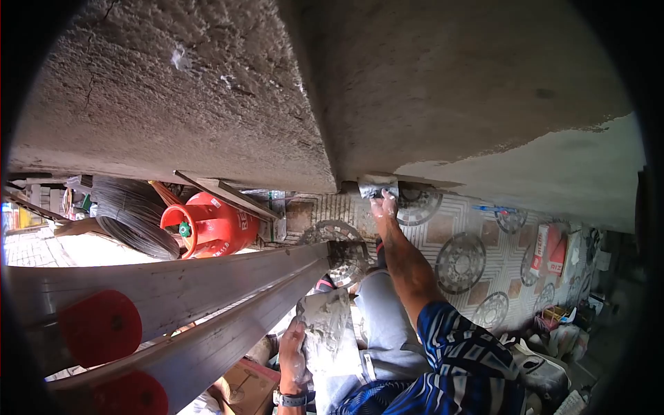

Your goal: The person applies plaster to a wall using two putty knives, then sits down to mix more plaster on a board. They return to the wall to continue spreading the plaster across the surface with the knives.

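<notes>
My right hand (384,205), its fingers spotted with white paste, is closed on a putty knife (373,185). The wide blade lies at the bottom edge of the wall (443,90), close to the inner corner. Lower down, my left hand (293,353) grips the side of a flat metal plate (325,321) smeared with grey-white plaster; its handle is hidden. Damp dark plaster covers much of the wall, and a paler area (539,166) borders it on the right.
Metal beams or ladder rails (180,290) with red end caps (101,328) cross the lower left. An orange gas cylinder (216,225) and a coil of black wire (128,214) stand beyond. Red-and-white bags (548,249) lie on the patterned tile floor (449,228).
</notes>
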Demonstrator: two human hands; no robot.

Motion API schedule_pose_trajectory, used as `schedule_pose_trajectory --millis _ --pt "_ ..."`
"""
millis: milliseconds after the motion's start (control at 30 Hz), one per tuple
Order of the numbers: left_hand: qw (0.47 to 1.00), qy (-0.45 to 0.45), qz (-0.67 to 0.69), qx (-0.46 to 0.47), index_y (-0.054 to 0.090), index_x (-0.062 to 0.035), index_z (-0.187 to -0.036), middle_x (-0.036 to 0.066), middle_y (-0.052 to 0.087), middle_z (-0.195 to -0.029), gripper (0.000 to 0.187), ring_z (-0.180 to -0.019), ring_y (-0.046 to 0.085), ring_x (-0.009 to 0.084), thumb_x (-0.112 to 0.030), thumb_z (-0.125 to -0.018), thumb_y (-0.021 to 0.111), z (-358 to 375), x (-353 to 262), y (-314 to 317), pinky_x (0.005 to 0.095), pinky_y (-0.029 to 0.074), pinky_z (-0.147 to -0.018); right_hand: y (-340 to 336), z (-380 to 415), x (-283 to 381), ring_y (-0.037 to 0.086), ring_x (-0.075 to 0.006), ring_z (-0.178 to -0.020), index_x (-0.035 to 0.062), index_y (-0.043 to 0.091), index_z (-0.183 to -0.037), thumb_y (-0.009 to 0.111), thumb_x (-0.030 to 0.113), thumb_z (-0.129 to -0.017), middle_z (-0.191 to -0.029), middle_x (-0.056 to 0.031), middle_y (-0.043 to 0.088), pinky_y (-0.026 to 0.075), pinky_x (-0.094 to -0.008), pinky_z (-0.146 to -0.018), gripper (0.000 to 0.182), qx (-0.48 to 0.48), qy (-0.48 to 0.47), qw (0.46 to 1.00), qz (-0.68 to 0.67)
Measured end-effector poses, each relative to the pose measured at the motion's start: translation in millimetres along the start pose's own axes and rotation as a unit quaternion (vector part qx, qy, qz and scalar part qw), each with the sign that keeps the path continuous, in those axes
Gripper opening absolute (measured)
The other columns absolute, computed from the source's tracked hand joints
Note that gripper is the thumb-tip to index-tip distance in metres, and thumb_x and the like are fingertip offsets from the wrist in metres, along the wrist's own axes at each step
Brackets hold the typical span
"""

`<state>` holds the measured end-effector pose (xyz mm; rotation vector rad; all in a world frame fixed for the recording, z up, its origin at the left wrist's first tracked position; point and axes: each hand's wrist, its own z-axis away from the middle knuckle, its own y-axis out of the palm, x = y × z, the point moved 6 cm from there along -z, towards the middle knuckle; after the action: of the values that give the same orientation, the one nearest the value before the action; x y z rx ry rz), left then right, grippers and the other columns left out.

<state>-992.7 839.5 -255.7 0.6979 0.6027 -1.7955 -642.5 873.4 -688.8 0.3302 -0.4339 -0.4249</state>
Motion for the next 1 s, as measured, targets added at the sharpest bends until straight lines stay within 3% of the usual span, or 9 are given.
schedule_pose_trajectory --millis 67,133,367,467,567,633,800,900,1000 --pt "1.0 -0.008 0.026 -0.001 0.054 0.0082 -0.124 0.011 0.063 -0.11 0.042 -0.097 0.058 0.0161 -0.024 -0.098 0.045 1 7 -4 0.0275 0.043 -0.089 25 -5 8 0.056 -0.0326 -0.104 0.0037 0.051 -0.115 0.056 0.01 -0.092 -0.111 -0.0162 0.058 0.035 -0.0586 -0.103 0.024 0.058 0.015 0.993 -0.102" --pt "0.991 -0.034 0.128 0.019 0.054 0.0083 -0.123 0.011 0.063 -0.11 0.042 -0.098 0.058 0.0161 -0.024 -0.098 0.045 -5 26 -10 0.0277 0.043 -0.089 34 0 12 0.055 -0.0326 -0.106 0.0029 0.05 -0.117 0.055 0.004 -0.09 -0.114 -0.0138 0.056 0.035 -0.0576 -0.103 0.027 0.032 0.006 0.995 -0.09" --pt "0.986 -0.06 0.149 0.043 0.054 0.0073 -0.125 0.01 0.062 -0.114 0.041 -0.104 0.055 0.0159 -0.022 -0.097 0.049 10 12 -9 0.0278 0.04 -0.094 50 22 33 0.051 -0.032 -0.116 0.003 0.05 -0.118 0.051 0.002 -0.089 -0.118 -0.0129 0.055 0.033 -0.0549 -0.107 0.029 0.031 -0.006 0.995 -0.09" --pt "0.999 -0.032 -0.019 0.007 0.053 0.0074 -0.127 0.011 0.062 -0.115 0.043 -0.104 0.055 0.0161 -0.023 -0.098 0.049 9 32 -36 0.0278 0.04 -0.095 73 43 37 0.054 -0.0333 -0.108 0.0002 0.052 -0.112 0.054 -0.002 -0.085 -0.113 -0.0141 0.056 0.041 -0.0561 -0.1 0.027 0.083 -0.011 0.99 -0.111" --pt "0.995 -0.05 0.059 0.056 0.052 0.0073 -0.128 0.011 0.062 -0.116 0.044 -0.103 0.056 0.0161 -0.024 -0.099 0.048 26 -3 -22 0.0277 0.042 -0.093 92 78 52 0.054 -0.0337 -0.108 0.0006 0.051 -0.108 0.054 -0.005 -0.083 -0.111 -0.0141 0.057 0.042 -0.0576 -0.1 0.026 0.087 -0.021 0.99 -0.109" --pt "0.998 -0.029 0.0 0.057 0.051 0.0076 -0.129 0.011 0.062 -0.116 0.044 -0.102 0.057 0.0159 -0.024 -0.099 0.047 47 -56 -4 0.0275 0.042 -0.091 101 94 61 0.054 -0.0336 -0.108 0.0013 0.051 -0.108 0.054 -0.005 -0.083 -0.111 -0.0139 0.057 0.041 -0.0581 -0.101 0.026 0.092 -0.022 0.989 -0.113" --pt "0.996 -0.013 -0.024 0.087 0.05 0.0077 -0.129 0.009 0.062 -0.113 0.043 -0.1 0.056 0.015 -0.024 -0.1 0.046 65 -83 -3 0.026 0.042 -0.09 118 118 72 0.055 -0.0332 -0.107 0.0034 0.051 -0.109 0.053 -0.005 -0.083 -0.11 -0.0131 0.057 0.042 -0.0576 -0.1 0.028 0.113 -0.024 0.984 -0.136" --pt "0.99 -0.044 0.059 0.117 0.05 0.0075 -0.129 0.009 0.062 -0.112 0.043 -0.099 0.055 0.0135 -0.024 -0.1 0.046 59 -53 -18 0.0252 0.041 -0.09 137 159 86 0.053 -0.0315 -0.107 0.0031 0.05 -0.104 0.05 -0.009 -0.078 -0.109 -0.0132 0.055 0.037 -0.0586 -0.105 0.028 0.098 -0.023 0.988 -0.119" --pt "0.988 -0.031 0.062 0.136 0.05 0.0079 -0.13 0.008 0.062 -0.111 0.044 -0.099 0.054 0.0129 -0.024 -0.1 0.046 70 -69 -17 0.0248 0.041 -0.09 153 188 98 0.05 -0.0331 -0.113 0.0038 0.05 -0.107 0.048 -0.009 -0.079 -0.113 -0.0141 0.053 0.033 -0.0614 -0.107 0.031 0.129 -0.002 0.984 -0.12"
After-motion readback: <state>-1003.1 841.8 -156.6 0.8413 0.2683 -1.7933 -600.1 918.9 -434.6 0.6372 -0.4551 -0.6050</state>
